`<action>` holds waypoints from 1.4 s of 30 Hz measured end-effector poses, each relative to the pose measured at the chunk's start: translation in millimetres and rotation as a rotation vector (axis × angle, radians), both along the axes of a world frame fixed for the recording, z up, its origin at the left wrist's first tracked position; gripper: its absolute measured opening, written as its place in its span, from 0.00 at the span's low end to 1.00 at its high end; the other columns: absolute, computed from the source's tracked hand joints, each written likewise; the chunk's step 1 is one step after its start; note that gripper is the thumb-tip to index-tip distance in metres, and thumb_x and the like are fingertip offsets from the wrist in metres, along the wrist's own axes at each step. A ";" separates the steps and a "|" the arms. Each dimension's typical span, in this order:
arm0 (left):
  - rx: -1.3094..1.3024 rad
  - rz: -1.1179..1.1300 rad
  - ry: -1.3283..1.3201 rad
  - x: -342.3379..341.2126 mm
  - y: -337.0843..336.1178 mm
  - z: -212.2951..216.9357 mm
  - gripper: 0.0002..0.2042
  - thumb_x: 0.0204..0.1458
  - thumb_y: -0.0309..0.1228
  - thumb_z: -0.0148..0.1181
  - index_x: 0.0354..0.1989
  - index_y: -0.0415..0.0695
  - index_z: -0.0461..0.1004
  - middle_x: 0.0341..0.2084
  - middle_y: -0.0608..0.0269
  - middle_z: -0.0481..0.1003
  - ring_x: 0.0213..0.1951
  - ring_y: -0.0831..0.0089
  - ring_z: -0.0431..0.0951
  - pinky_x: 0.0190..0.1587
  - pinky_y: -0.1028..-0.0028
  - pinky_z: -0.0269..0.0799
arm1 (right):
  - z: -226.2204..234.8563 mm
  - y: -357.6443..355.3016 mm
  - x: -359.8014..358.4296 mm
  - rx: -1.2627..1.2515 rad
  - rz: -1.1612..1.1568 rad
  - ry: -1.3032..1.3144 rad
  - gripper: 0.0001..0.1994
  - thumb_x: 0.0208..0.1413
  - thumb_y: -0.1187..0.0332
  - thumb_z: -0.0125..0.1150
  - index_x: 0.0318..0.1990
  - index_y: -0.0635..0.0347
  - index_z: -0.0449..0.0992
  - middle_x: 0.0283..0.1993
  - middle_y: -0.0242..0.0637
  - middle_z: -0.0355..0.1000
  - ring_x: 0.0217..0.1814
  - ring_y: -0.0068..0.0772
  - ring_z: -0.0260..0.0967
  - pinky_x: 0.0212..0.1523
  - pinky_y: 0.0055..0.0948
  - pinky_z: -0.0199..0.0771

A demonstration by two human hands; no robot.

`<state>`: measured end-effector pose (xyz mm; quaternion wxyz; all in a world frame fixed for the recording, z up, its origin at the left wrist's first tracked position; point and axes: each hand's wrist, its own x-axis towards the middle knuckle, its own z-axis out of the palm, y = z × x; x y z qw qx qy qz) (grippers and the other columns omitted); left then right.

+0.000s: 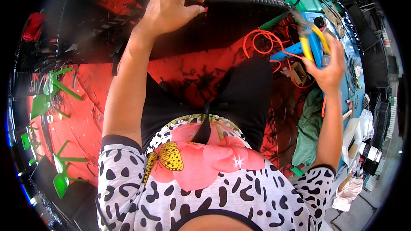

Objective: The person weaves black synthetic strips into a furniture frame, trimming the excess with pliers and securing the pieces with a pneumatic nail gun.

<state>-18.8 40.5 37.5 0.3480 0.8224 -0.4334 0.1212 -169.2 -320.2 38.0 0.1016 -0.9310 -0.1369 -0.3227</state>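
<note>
A dark panel that looks woven [244, 3], with a ribbed edge, stretches across the space in front of my lap. My left hand [173, 6] is closed over its upper edge at the left, with thumb and fingers pinching the rim. At the panel's right corner, my right hand [327, 68] grips pliers with yellow handles [306, 48]. The handles are spread apart. Motion blurs the pliers' jaws, which point at that corner; whether they touch it I cannot tell. Much of the panel's face lies in shadow.
Orange hose [261, 38] coils beside a blue frame [284, 52] near my right hand. A green cloth [309, 130] hangs by my right forearm. Green furniture pieces [40, 106] stand at left. Black scraps litter the red floor covering [96, 85]. A pink cloth [347, 192] lies at lower right.
</note>
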 end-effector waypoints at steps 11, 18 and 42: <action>-0.173 0.047 -0.135 4.5 -11.2 -11.8 0.07 0.35 0.18 0.67 0.24 0.40 0.76 0.36 0.56 0.72 0.37 0.60 0.76 0.37 0.66 0.72 | 17.6 79.0 89.1 -0.319 0.330 -0.078 0.34 0.30 0.71 0.75 0.52 0.64 0.71 0.49 0.40 0.66 0.51 0.43 0.67 0.51 0.36 0.71; -0.175 0.056 -0.065 3.4 -14.1 -6.2 0.07 0.36 0.17 0.67 0.24 0.40 0.77 0.37 0.56 0.73 0.38 0.61 0.76 0.38 0.66 0.72 | 20.5 82.4 103.9 -0.422 0.405 -0.102 0.30 0.31 0.69 0.72 0.46 0.70 0.68 0.41 0.45 0.61 0.41 0.44 0.64 0.42 0.38 0.70; -0.422 -0.245 0.403 16.8 9.3 -3.7 0.07 0.47 0.24 0.64 0.18 0.40 0.76 0.26 0.58 0.76 0.39 0.69 0.76 0.40 0.66 0.70 | -23.9 -57.0 15.2 -0.057 -0.240 -0.035 0.33 0.38 0.57 0.77 0.52 0.60 0.72 0.46 0.45 0.73 0.47 0.46 0.71 0.46 0.39 0.72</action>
